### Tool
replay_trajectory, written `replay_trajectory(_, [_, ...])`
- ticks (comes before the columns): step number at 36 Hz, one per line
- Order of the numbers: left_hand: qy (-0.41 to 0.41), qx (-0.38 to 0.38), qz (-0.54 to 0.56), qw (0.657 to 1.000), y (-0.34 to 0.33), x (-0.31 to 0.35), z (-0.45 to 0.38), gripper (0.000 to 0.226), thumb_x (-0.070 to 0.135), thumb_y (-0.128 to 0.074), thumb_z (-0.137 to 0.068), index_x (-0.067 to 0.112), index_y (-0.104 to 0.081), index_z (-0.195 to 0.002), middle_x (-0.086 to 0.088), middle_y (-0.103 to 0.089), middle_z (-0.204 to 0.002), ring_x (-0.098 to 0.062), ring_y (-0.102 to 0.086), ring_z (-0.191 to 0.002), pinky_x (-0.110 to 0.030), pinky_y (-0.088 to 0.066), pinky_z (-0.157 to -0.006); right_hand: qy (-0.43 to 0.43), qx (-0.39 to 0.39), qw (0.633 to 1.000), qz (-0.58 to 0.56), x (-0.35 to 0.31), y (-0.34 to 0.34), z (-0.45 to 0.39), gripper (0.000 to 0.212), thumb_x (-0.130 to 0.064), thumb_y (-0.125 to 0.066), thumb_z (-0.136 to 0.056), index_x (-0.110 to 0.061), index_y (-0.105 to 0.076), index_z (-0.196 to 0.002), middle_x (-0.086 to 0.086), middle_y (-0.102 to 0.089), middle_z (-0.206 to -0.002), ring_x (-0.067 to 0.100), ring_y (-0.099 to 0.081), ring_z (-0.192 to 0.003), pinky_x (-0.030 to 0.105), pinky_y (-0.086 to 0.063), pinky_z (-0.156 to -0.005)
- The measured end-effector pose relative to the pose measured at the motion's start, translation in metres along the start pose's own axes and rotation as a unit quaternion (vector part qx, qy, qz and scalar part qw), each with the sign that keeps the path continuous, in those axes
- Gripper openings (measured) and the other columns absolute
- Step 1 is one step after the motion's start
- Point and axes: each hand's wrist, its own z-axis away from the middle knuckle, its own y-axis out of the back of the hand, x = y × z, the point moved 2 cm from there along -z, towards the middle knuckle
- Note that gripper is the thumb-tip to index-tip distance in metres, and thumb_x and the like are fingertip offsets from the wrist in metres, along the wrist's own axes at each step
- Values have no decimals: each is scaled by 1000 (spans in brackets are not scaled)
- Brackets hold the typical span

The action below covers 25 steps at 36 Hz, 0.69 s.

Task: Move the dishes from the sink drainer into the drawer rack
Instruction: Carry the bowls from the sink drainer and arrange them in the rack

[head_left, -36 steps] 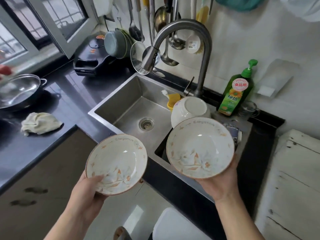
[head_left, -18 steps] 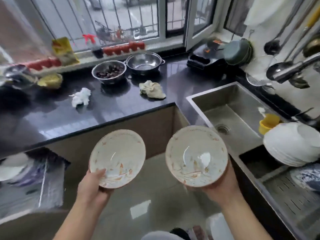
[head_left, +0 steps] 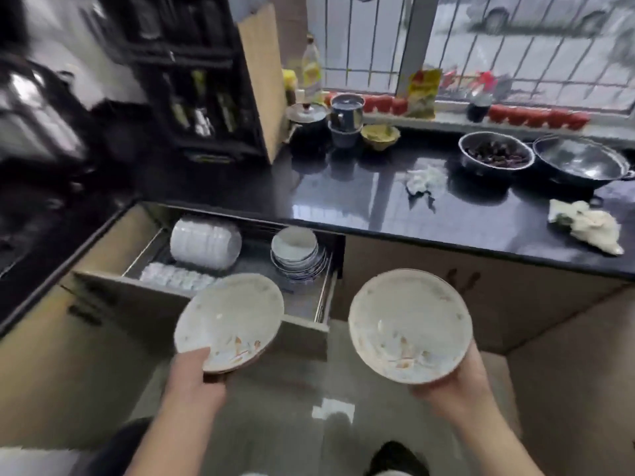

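Observation:
My left hand (head_left: 196,376) holds a white bowl with orange flower marks (head_left: 229,321) by its near rim, thumb on the inside. My right hand (head_left: 450,389) grips a matching bowl (head_left: 409,324) from beneath. Both bowls hang above the floor, the left one just in front of the open drawer rack (head_left: 323,304). Inside the drawer stand a row of white bowls (head_left: 204,242), a stack of blue-patterned dishes (head_left: 297,252) and a row of small white dishes (head_left: 175,274). The sink drainer is out of view.
A black countertop (head_left: 360,201) runs above the drawer, carrying pots (head_left: 347,115), a metal bowl of dark food (head_left: 494,158), a wok (head_left: 580,163), a crumpled tissue (head_left: 424,180) and a cloth (head_left: 587,228). A wooden board (head_left: 264,80) leans at the left. Tiled floor (head_left: 309,407) lies below.
The view has swung left from the sink to the open drawer. Both hands still hold their bowls, now carried up to the drawer front.

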Motion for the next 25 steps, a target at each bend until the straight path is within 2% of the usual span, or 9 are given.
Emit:
replay_trajectory(2, [0,15,22,1000,9,20,-18,49,-9,-40,-97,17,-53,-137,-17,-63,-118,-36,-63,-94,-50,-60,-51,-33,-20,999,20,22,-27,-23,69,-65,-59,-90,-19,-61,-141,16,-59,-143,44,-61,-123,62,-51,-97])
replay_trajectory(4, [0,31,42,999,15,39,-36,51,-9,-41,-97,16,-52,-140,-18,-60,-116,-37,-61,-87,-54,-59,-63,-77,-34,996,22,43,-50,-51,71,-62,-64,-89,-18,-58,-144,18,-55,-147,45,-53,-133,64,-38,-111])
replay_trajectory(6, [16,44,48,998,17,55,-56,47,-9,-41,-98,16,-51,-137,-19,-58,-114,-40,-58,-88,-59,-52,-84,-119,-54,991,27,62,-70,-82,72,-58,-69,-87,-17,-58,-144,18,-53,-149,45,-48,-138,63,-29,-117])
replay_trajectory(8, [21,48,52,997,17,68,-72,40,-8,-38,-99,16,-50,-128,-20,-58,-109,-45,-57,-101,-59,-48,-95,-144,-81,986,30,75,-86,-106,75,-56,-72,-85,-17,-54,-147,18,-48,-152,44,-43,-142,62,-24,-120])
replay_trajectory(11, [10,65,53,996,10,95,-115,39,-8,-38,-98,15,-50,-128,-23,-55,-128,-48,-53,-113,-61,-48,-95,-181,-90,979,22,99,-100,-168,80,-59,-71,-86,-19,-49,-151,18,-42,-157,44,-37,-145,62,-21,-121])
replay_trajectory(14, [-10,83,47,995,-2,125,-153,44,-9,-39,-98,13,-50,-134,-24,-53,-129,-49,-54,-114,-64,-48,-98,-219,-81,972,20,121,-105,-239,88,-64,-73,-81,-25,-43,-154,14,-39,-160,43,-35,-147,63,-23,-120])
replay_trajectory(20, [-37,99,6,994,-19,170,-238,48,-8,-44,-96,17,-52,-136,-16,-61,-117,-39,-62,-103,-56,-55,-79,-209,-14,976,53,170,-125,-357,69,-61,-70,-84,-20,-63,-139,20,-57,-144,50,-53,-130,71,-36,-107])
replay_trajectory(22, [-45,86,-13,995,-25,175,-261,46,-6,-45,-97,18,-54,-136,-15,-63,-119,-38,-63,-105,-55,-56,-81,-194,-4,979,58,181,-132,-386,64,-62,-67,-85,-20,-67,-134,20,-61,-140,50,-57,-126,71,-38,-106])
replay_trajectory(25, [-39,69,-38,996,-35,179,-304,51,-4,-46,-99,20,-54,-143,-15,-64,-127,-39,-64,-112,-56,-55,-88,-187,14,981,48,204,-133,-440,64,-64,-65,-85,-22,-67,-134,18,-61,-140,49,-51,-132,76,-29,-109])
